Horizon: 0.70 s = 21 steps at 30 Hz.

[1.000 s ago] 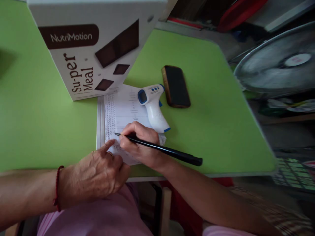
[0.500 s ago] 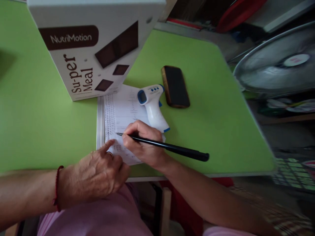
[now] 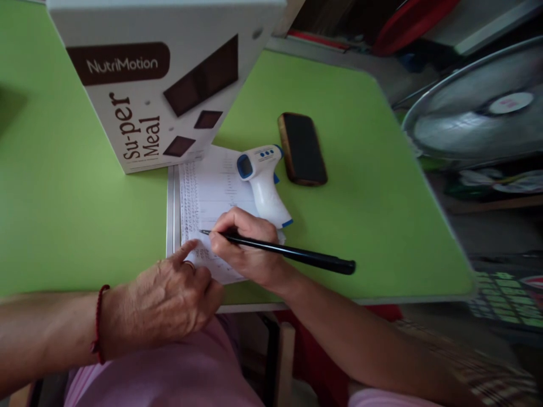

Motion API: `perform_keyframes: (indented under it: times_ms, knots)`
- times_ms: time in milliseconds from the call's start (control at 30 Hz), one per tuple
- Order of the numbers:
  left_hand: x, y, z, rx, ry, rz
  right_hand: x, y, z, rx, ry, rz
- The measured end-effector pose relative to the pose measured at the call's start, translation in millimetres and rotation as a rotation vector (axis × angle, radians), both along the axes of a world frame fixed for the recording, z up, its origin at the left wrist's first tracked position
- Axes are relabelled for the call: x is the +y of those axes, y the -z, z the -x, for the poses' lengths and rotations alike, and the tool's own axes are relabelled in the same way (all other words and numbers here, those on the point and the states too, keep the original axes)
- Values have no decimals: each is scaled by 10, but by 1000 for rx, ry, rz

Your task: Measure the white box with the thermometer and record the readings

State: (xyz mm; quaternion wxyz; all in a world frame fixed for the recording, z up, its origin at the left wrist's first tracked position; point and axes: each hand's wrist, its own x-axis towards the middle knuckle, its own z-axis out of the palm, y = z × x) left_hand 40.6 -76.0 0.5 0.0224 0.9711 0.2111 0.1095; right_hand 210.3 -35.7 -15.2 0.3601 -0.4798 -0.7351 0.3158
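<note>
A black pen (image 3: 288, 252) is pinched in my right hand (image 3: 248, 243), its tip at the paper (image 3: 212, 192) beside rows of handwriting. My left hand (image 3: 169, 302) wears a ring and holds nothing; its index finger stretches onto the sheet just below the pen tip, with the other fingers loosely bent. A white and blue infrared thermometer (image 3: 265, 189) lies across the paper's right side, just above my right hand. The paper's far end meets the base of a white NutriMotion box (image 3: 127, 121), and a pale strip runs along its left edge.
A dark phone (image 3: 303, 148) lies to the right of the thermometer on the green table (image 3: 373, 226). The tall box stands at the back left. Beyond the table's right edge is a large round fan (image 3: 466, 113).
The pen's back end has swung slightly up and to the left, while its tip stays at nearly the same spot. My left hand has hardly moved.
</note>
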Motion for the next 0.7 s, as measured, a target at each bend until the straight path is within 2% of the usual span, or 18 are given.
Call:
perform_keyframes:
  times_ms: [367, 700]
  knots:
    - [17, -46, 10, 18, 14, 13, 7, 0, -3, 4, 29, -51]
    - [15, -26, 6, -5, 12, 13, -4, -5, 12, 2, 17, -22]
